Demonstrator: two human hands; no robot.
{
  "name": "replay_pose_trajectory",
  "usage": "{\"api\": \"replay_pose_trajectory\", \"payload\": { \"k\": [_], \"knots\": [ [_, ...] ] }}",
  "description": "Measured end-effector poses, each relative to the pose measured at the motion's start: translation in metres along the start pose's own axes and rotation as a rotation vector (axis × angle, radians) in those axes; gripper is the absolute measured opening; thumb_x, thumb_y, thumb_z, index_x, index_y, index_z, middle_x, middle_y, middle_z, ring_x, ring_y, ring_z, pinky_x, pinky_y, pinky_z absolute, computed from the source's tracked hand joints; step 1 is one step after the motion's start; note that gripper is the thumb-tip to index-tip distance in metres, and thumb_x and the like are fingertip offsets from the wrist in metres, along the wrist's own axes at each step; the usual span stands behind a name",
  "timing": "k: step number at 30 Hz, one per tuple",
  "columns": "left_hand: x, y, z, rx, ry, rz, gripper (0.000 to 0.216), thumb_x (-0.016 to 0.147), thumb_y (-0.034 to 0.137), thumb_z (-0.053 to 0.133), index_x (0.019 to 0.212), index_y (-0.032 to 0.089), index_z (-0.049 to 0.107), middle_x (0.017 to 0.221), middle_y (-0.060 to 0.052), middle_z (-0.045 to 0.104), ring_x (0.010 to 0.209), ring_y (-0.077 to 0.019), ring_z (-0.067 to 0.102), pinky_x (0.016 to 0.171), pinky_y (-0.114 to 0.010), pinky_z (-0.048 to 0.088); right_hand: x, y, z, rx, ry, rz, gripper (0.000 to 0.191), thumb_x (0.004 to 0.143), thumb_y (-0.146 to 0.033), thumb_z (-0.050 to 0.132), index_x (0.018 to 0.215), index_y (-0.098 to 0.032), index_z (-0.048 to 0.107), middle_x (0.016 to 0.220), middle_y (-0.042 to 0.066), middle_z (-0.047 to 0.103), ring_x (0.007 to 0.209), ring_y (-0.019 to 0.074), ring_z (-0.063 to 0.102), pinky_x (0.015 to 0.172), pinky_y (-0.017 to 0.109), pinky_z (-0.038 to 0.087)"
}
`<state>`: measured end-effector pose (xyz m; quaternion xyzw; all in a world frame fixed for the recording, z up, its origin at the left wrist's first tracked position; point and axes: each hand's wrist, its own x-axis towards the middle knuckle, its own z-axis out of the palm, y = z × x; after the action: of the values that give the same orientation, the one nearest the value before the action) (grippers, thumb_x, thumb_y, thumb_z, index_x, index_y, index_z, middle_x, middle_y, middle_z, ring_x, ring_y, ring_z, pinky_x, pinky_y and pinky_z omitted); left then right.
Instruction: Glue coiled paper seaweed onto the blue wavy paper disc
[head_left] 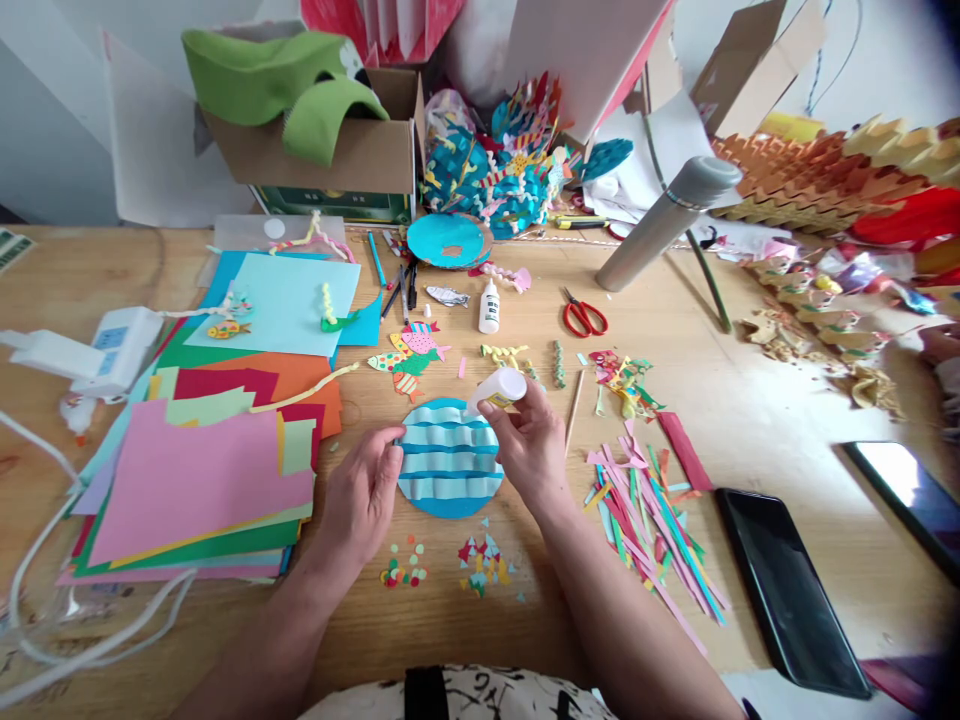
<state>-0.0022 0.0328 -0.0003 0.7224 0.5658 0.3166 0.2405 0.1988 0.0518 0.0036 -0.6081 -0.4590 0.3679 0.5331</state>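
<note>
In the middle of the table lies a blue paper disc [450, 507] crossed by wavy pale-blue paper strips [442, 462]. My left hand [365, 490] pinches the disc's left edge between thumb and fingers. Tipped over the disc's upper right, a small white glue bottle [501, 388] is gripped in my right hand [536, 445], its nozzle pointing down toward the strips. Whether the nozzle touches the paper I cannot tell. Colourful paper fish [412, 355] lie just above the disc. Below it sit small paper dots [403, 565] and paper triangles [487, 565].
Stacked coloured paper [202, 480] and a white power strip [116, 350] are at left. Red scissors [585, 315], a second glue bottle [489, 308] and a steel flask [667, 225] stand behind. Paper strips [652, 520] and phones [791, 590] lie right. Another person's hand [941, 345] shows far right.
</note>
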Motion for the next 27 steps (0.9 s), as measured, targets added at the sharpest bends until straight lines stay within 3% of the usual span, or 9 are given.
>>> {"api": "replay_pose_trajectory", "payload": {
  "k": [18,23,27],
  "knots": [
    [-0.0002,0.0001,0.0007,-0.008,0.007,0.004,0.038,0.098,0.042,0.031,0.108,0.019,0.06,0.105,-0.009,0.071,0.096,-0.021,0.066,0.08,-0.033,0.052,0.001,0.0013,0.0009,-0.04,-0.013,0.001,0.027,0.079,-0.038,0.065,0.099,-0.02,0.058,0.082,-0.001,0.062,0.048,0.0065,0.042,0.039,0.02,0.035],
    [0.0002,0.0003,0.0003,-0.005,0.0,0.004,0.038,0.098,0.04,0.03,0.109,0.02,0.06,0.106,-0.009,0.071,0.096,-0.0204,0.066,0.081,-0.032,0.052,0.0035,0.0027,-0.0015,0.042,0.012,0.012,0.031,0.078,-0.04,0.067,0.1,-0.02,0.058,0.083,0.0,0.064,0.043,0.0052,0.04,0.035,0.02,0.032],
    [0.0002,0.0008,0.0002,0.001,0.001,0.009,0.037,0.098,0.04,0.031,0.108,0.02,0.06,0.105,-0.009,0.071,0.096,-0.0203,0.066,0.081,-0.032,0.052,0.0082,0.0017,-0.0054,0.185,0.096,0.086,0.034,0.075,-0.044,0.071,0.093,-0.019,0.058,0.065,-0.004,0.057,0.035,0.0042,0.037,0.03,0.019,0.027]
  ]
}}
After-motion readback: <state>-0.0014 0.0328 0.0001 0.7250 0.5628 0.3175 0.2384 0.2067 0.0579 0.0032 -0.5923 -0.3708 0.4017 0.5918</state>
